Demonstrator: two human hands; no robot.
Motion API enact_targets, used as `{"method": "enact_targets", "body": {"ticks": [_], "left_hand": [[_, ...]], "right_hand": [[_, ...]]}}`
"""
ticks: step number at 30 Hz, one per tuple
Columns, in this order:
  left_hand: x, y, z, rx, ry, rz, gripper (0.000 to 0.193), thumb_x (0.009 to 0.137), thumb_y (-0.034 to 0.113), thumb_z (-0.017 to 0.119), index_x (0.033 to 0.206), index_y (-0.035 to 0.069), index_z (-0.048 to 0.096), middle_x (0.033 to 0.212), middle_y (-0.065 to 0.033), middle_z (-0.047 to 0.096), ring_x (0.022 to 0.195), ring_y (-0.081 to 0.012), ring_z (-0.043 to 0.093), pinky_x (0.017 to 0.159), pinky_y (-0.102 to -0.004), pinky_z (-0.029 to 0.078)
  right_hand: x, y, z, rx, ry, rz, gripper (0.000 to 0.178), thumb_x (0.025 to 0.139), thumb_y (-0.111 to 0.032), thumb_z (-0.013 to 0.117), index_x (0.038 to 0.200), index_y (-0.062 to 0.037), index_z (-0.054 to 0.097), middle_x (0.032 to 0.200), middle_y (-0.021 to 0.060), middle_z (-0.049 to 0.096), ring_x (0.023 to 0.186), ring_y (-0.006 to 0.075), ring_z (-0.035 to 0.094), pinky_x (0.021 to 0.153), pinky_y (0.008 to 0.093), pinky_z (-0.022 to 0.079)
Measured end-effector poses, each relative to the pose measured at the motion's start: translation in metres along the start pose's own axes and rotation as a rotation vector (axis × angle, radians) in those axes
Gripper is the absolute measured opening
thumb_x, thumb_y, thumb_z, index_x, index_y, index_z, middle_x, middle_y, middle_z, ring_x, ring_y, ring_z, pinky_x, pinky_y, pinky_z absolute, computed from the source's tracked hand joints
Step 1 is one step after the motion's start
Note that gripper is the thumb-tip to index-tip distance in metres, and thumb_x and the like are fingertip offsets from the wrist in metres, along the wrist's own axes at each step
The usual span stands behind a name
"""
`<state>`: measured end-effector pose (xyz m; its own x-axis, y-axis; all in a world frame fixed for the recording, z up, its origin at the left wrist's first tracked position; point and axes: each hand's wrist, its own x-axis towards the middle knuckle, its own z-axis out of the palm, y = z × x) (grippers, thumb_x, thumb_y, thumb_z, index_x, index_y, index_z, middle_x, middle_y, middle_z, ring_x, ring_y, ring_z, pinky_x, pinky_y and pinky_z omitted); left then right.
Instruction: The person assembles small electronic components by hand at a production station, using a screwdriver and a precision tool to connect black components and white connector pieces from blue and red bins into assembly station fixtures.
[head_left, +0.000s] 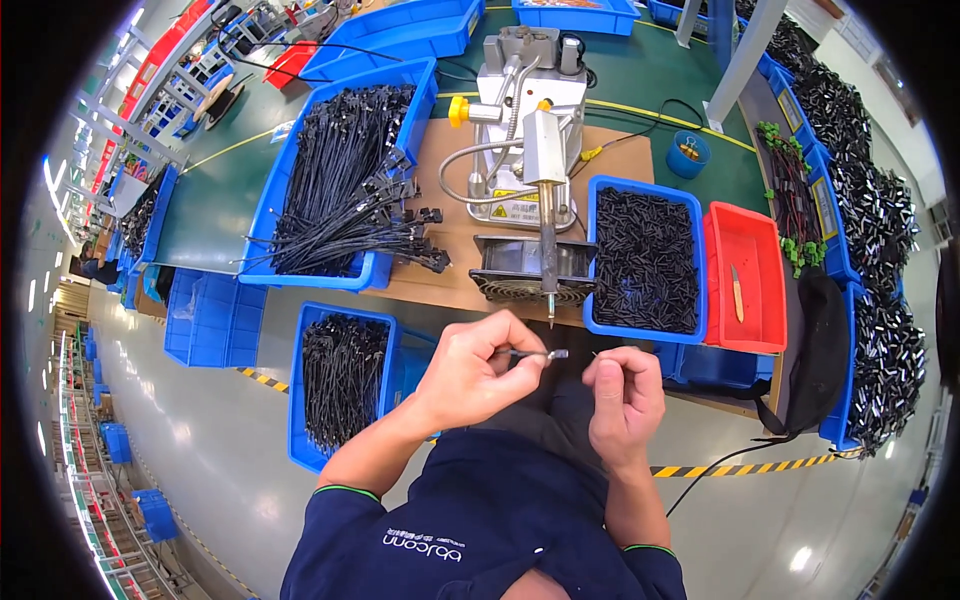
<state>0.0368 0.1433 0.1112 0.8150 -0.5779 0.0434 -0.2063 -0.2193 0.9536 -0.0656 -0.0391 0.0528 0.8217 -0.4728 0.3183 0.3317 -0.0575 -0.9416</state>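
My left hand point(478, 368) pinches a thin black cable. The cable's small dark connector end point(559, 354) pokes out past the fingertips, with a light metallic bit beside it. A short gap to the right, my right hand point(626, 402) is closed, thumb against fingers; a fine pale sliver shows at its fingertips, too small to name. Just above both hands, the pointed tip of an upright soldering iron point(548, 250) hangs from a white bench machine point(530, 120). Behind the iron stands a black fan point(500, 268).
Black cables fill one blue bin point(378, 272) on the bench and a lower blue bin point(294, 420). Right of the iron, a blue tray point(597, 322) holds small black tubes. A red tray point(765, 270) contains a wooden-handled knife point(738, 295). A small blue cup point(690, 168) stands behind.
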Motion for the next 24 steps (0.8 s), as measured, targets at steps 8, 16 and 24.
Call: {"method": "enact_targets", "body": {"ticks": [8, 16, 24], "left_hand": [[-0.013, -0.016, 0.009, 0.141, -0.093, 0.131, 0.013, 0.097, 0.016, 0.08, 0.102, 0.005, 0.078, 0.077, -0.0071, 0.069, 0.065, -0.0204, 0.065, 0.059, -0.0354, 0.05], [-0.041, -0.064, -0.018, 0.489, 0.024, 0.134, 0.018, 0.097, 0.025, 0.078, 0.096, 0.007, 0.079, 0.09, -0.0127, 0.077, 0.085, -0.0351, 0.074, 0.076, -0.0442, 0.059], [-0.106, -0.157, -0.119, 0.716, 0.493, -0.287, 0.02, 0.096, 0.024, 0.077, 0.096, 0.005, 0.08, 0.088, -0.0181, 0.077, 0.082, -0.0392, 0.075, 0.075, -0.0467, 0.06]], "right_hand": [[-0.01, -0.005, -0.014, -0.021, -0.22, 0.243, 0.017, 0.093, -0.002, 0.084, 0.107, 0.0021, 0.075, 0.075, -0.0053, 0.061, 0.061, -0.0012, 0.047, 0.056, 0.0189, 0.039], [0.056, -0.018, -0.039, -0.662, -0.003, 0.052, 0.021, 0.094, -0.01, 0.083, 0.109, 0.003, 0.078, 0.089, 0.0098, 0.072, 0.075, 0.014, 0.068, 0.069, 0.0292, 0.054], [0.09, 0.002, -0.028, -1.168, -0.062, -0.043, 0.024, 0.095, -0.021, 0.078, 0.107, 0.0, 0.079, 0.099, 0.0155, 0.072, 0.089, 0.0374, 0.072, 0.079, 0.0465, 0.057]]}}
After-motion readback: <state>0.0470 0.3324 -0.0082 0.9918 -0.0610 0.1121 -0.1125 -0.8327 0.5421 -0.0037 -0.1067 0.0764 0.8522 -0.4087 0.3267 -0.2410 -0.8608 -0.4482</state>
